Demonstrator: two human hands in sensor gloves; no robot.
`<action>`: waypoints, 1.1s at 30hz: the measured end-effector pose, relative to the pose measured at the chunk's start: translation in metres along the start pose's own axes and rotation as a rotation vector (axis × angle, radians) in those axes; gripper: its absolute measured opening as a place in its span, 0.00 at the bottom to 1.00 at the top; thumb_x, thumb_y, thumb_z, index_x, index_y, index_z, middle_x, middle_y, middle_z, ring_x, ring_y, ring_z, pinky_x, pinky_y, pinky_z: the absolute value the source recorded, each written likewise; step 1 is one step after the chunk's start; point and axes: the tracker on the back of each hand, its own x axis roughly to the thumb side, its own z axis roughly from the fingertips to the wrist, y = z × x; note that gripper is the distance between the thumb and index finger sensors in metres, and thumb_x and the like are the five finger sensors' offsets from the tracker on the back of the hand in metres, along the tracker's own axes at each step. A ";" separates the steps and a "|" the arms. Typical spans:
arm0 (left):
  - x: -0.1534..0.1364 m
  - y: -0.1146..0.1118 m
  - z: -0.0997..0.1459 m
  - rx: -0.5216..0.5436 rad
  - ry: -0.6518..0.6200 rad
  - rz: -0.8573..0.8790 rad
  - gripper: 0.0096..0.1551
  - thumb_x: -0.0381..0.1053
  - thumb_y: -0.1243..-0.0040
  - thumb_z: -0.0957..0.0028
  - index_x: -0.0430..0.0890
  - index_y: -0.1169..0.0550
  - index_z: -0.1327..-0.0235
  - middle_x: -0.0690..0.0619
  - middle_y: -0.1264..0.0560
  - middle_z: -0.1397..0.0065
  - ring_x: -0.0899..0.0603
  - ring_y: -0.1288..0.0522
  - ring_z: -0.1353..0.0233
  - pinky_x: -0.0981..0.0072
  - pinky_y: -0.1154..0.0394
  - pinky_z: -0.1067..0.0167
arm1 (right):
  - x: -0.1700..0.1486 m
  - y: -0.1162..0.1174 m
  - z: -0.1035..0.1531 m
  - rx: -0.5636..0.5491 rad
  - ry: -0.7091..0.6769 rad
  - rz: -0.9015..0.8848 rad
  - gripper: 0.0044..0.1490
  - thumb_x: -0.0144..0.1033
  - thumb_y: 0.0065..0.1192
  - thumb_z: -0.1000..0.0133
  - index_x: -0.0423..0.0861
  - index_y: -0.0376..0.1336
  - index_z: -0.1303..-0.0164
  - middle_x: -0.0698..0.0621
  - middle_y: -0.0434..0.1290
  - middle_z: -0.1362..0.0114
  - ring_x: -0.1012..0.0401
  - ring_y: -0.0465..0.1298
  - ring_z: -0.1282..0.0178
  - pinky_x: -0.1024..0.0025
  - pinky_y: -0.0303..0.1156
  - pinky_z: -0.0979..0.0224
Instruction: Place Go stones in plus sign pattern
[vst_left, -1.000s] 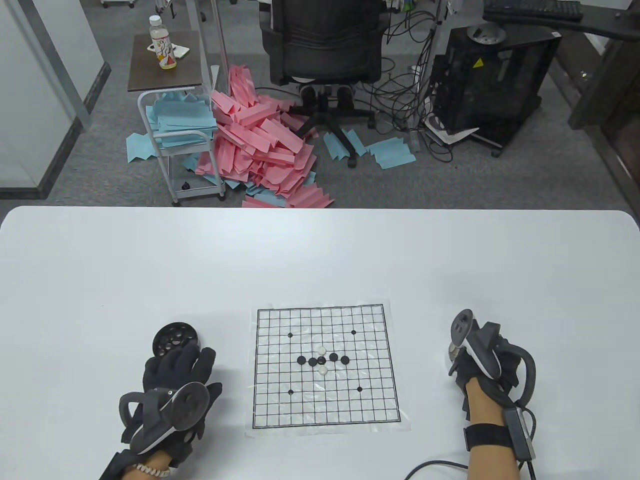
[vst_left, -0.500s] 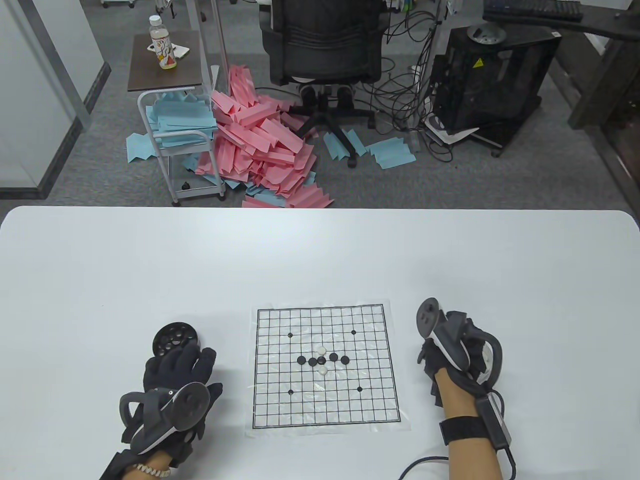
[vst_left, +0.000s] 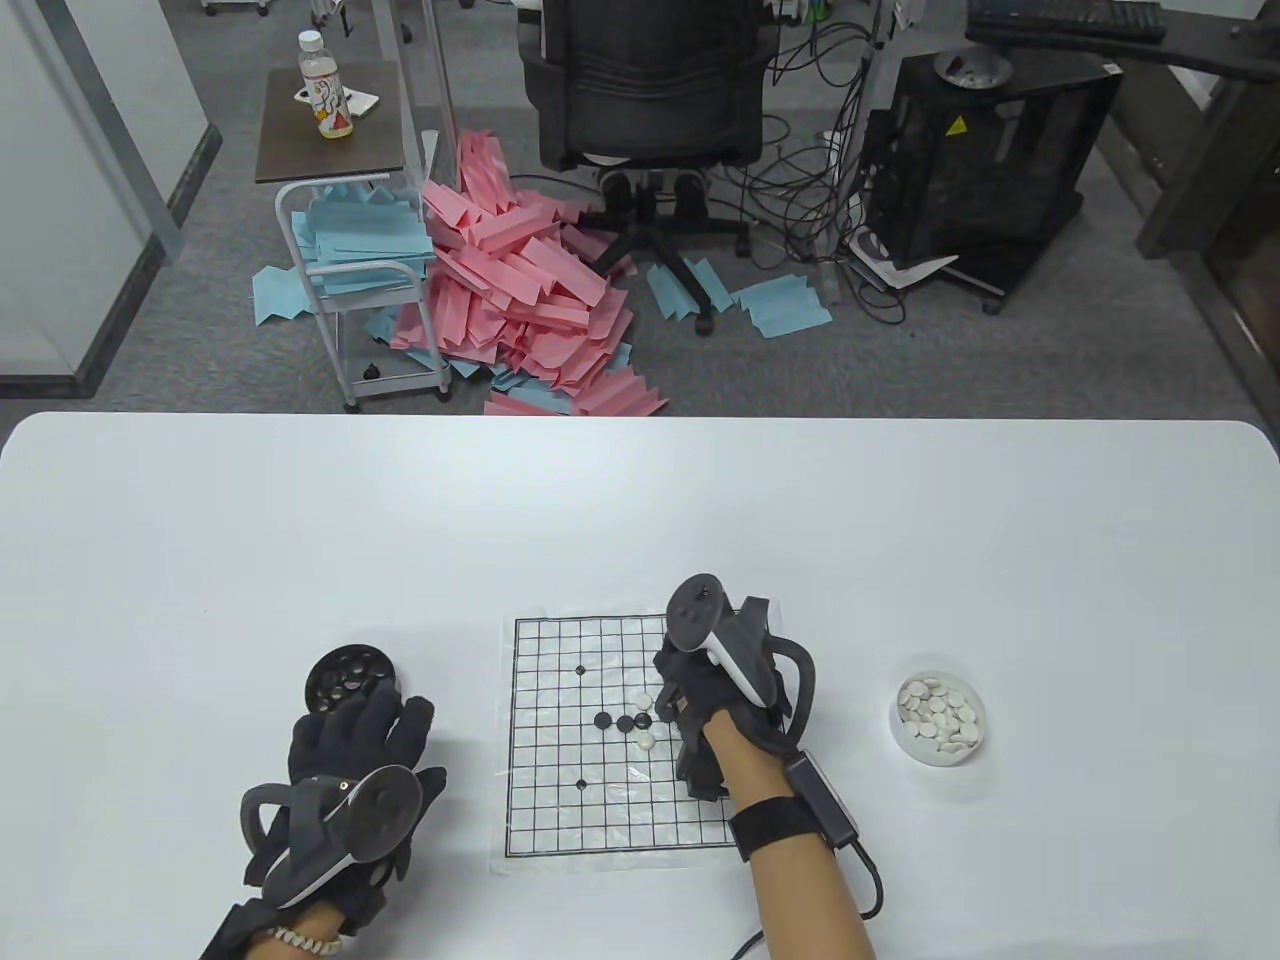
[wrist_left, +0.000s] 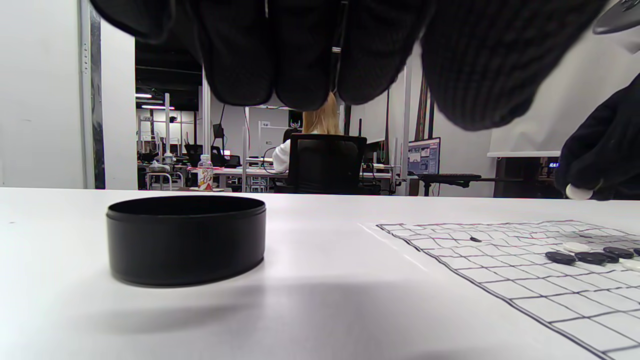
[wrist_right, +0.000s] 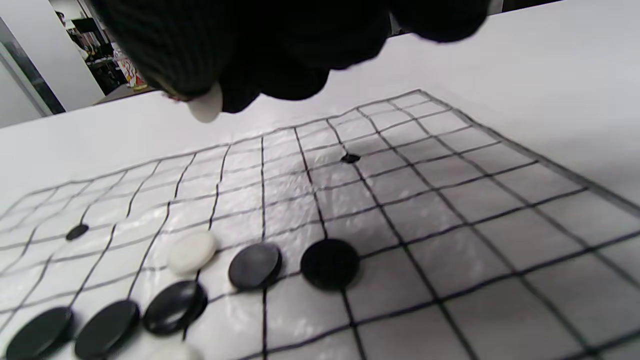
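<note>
A: Right hand (vst_left: 715, 705) status?

B: Positioned over the right half of the printed paper Go grid sheet (vst_left: 560, 800), above the stone cluster. A white round Go stone (wrist_right: 206, 106) is pinched at the fingertips (wrist_right: 175, 60); it is held above the sheet, not touching it. Also seen from the left wrist view (wrist_left: 579, 191).

A: Grip state on the left?

B: Left hand (vst_left: 345, 780) is laid on the white counter (vst_left: 640, 500), left of the sheet, fingers spread and loose, nothing held. Fingertips are near the round black open container (vst_left: 345, 672), possibly overlapping its near rim; contact cannot be confirmed from the table view. In the left wrist view the container (wrist_left: 185, 239) is seen standing clear of the fingers.

A: Board layout?

B: A row of flat black Go stones (wrist_right: 255, 265) is laid across the middle of the grid; five are counted in the right wrist view. One white placed stone (wrist_right: 192, 251) sits just above the row, a second white placed stone (vst_left: 647, 741) just below it. Exact intersections are hard to read, the frame is blurred.

A: Supply?

B: A small white round bowl of white stones (vst_left: 938, 716) is set on the counter, right of the sheet, well apart from the right hand.
</note>
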 end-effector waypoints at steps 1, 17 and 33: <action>0.000 0.000 0.000 0.001 0.001 0.001 0.43 0.64 0.34 0.58 0.52 0.28 0.27 0.44 0.29 0.19 0.32 0.27 0.23 0.26 0.39 0.30 | 0.004 0.005 -0.001 0.001 0.007 0.009 0.22 0.47 0.75 0.52 0.59 0.75 0.47 0.56 0.77 0.37 0.64 0.78 0.50 0.64 0.75 0.42; -0.002 0.001 0.000 0.012 0.001 0.004 0.43 0.64 0.34 0.58 0.53 0.28 0.27 0.44 0.30 0.19 0.32 0.27 0.23 0.26 0.39 0.30 | 0.017 0.031 -0.010 0.048 0.079 0.059 0.21 0.48 0.75 0.51 0.59 0.76 0.48 0.55 0.78 0.37 0.63 0.79 0.50 0.63 0.75 0.42; -0.001 0.001 0.001 0.011 0.000 0.004 0.43 0.64 0.34 0.58 0.53 0.28 0.27 0.44 0.30 0.19 0.32 0.27 0.23 0.26 0.39 0.30 | -0.009 -0.007 -0.004 -0.090 0.061 0.099 0.30 0.49 0.74 0.52 0.57 0.71 0.38 0.52 0.76 0.32 0.61 0.80 0.46 0.62 0.76 0.42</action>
